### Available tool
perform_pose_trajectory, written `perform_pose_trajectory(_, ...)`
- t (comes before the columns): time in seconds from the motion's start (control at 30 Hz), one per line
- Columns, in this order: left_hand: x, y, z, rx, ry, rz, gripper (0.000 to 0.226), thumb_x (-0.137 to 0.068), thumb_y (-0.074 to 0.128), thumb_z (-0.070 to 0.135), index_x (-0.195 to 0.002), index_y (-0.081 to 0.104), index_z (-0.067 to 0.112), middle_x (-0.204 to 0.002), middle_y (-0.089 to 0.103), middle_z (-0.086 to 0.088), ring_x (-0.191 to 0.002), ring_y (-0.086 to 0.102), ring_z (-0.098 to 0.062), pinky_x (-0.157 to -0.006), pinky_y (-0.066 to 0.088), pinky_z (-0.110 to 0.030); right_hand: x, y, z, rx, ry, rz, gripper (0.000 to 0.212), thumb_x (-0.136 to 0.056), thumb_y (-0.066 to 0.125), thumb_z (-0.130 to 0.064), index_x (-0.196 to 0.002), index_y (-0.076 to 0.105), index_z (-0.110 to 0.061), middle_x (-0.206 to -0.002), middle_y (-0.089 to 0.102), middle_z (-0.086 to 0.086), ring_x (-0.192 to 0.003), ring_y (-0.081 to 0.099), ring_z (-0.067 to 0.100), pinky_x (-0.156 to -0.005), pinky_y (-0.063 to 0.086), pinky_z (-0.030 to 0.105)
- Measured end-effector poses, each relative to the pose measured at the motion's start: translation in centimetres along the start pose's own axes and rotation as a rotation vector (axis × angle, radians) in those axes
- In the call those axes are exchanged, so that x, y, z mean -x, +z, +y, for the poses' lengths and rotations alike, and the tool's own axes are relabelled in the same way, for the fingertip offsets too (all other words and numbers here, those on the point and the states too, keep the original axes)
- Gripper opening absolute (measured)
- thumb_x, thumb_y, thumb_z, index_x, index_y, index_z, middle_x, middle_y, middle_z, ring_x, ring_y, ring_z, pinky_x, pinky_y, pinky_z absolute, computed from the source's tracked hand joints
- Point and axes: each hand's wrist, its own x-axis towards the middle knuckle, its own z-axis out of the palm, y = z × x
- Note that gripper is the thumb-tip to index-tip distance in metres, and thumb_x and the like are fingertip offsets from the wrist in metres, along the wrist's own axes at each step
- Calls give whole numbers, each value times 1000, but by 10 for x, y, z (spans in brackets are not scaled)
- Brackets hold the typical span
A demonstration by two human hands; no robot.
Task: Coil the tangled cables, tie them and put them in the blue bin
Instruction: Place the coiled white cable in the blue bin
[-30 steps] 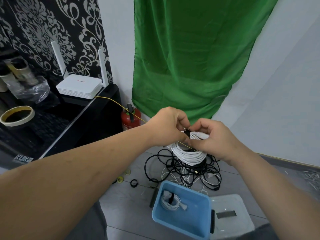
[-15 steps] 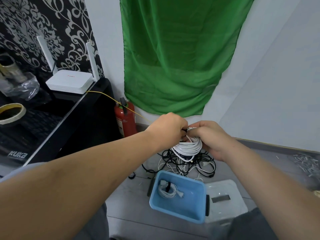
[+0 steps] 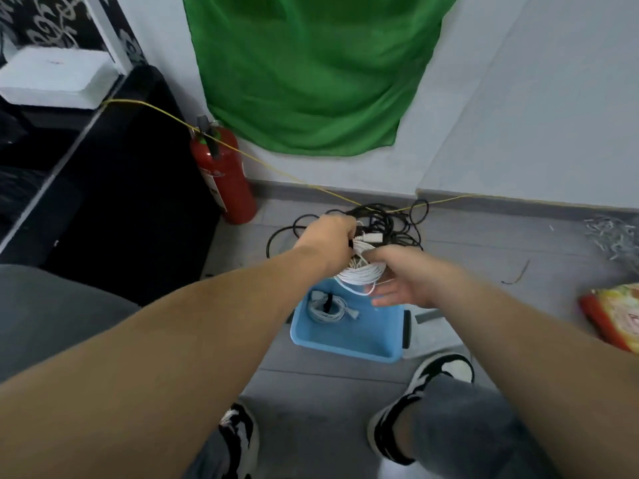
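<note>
My left hand (image 3: 330, 240) grips the top of a white coiled cable (image 3: 361, 274), which hangs just over the far edge of the blue bin (image 3: 349, 337). My right hand (image 3: 403, 281) is beside and under the coil with its fingers spread; whether it touches the coil I cannot tell. One tied white cable (image 3: 326, 307) lies inside the bin at its left. A tangle of black cables (image 3: 383, 223) lies on the floor beyond the hands.
A red fire extinguisher (image 3: 224, 174) stands by the black cabinet (image 3: 114, 188). A thin yellow cable (image 3: 276, 171) runs from the white router (image 3: 55, 76) over the tangle. A snack packet (image 3: 613, 314) lies at right. My shoes (image 3: 439, 369) stand near the bin.
The view has tilted down. Both hands have lowered the white coil to just above the bin. My right hand has let go of the coil and spread its fingers.
</note>
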Motion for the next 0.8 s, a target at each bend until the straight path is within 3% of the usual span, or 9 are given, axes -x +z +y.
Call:
perform_pose_trajectory(0.13, -9, 58, -25, 22, -161, -64, 11, -87, 63, 11, -90, 55, 18, -96, 64, -6, -88, 61, -28, -70, 47, -32, -37, 6, 45, -131, 94, 11, 25, -95, 66, -23, -115, 63, -8, -106, 71, 20, -93, 74, 36, -79, 62, 44)
perform_pose_trajectory(0.3, -15, 126, -42, 45, -274, -144, 14, -88, 57, 6, -89, 51, 18, -90, 61, -4, -85, 62, -29, -68, 49, -34, -79, 19, 91, -187, 202, 159, 9, -96, 65, -12, -104, 61, -9, -98, 71, 18, -84, 70, 31, -71, 59, 40)
perform_pose_trajectory(0.37, -15, 153, -49, 55, -312, -209, 12, -90, 57, 8, -91, 50, 18, -91, 60, -6, -85, 59, -28, -66, 45, -34, -94, 24, 107, -209, 275, 203, 8, -97, 60, -11, -105, 61, -10, -102, 70, 16, -94, 70, 30, -76, 57, 41)
perform_pose_trajectory(0.5, -18, 190, -60, 86, -363, -267, 8, -94, 57, 13, -93, 52, 19, -98, 64, -10, -90, 62, -29, -76, 56, -41, -114, 31, 126, -349, 373, 247, 12, -101, 46, -18, -96, 56, -17, -101, 67, 10, -96, 65, 26, -92, 53, 42)
perform_pose_trajectory(0.6, -24, 204, -62, 156, -384, -276, 6, -96, 58, 20, -102, 57, 19, -104, 66, -9, -95, 64, -28, -78, 54, -38, -124, 30, 132, -478, 371, 280, 19, -98, 47, -22, -104, 63, -14, -102, 71, 12, -98, 69, 30, -99, 54, 46)
perform_pose_trajectory(0.73, -25, 211, -61, 311, -369, -362, 23, -94, 60, 23, -117, 60, 19, -115, 66, -4, -105, 63, -25, -89, 54, -40, -130, 28, 130, -558, 311, 300, 34, -98, 51, -32, -123, 64, -12, -122, 68, 14, -110, 65, 32, -102, 51, 48)
perform_pose_trajectory(0.8, -22, 210, -63, 341, -345, -418, 32, -94, 59, 19, -126, 59, 20, -122, 64, -3, -111, 62, -25, -95, 53, -42, -119, 32, 118, -576, 304, 311, 30, -102, 48, -28, -122, 62, -10, -115, 67, 13, -103, 65, 30, -90, 54, 42)
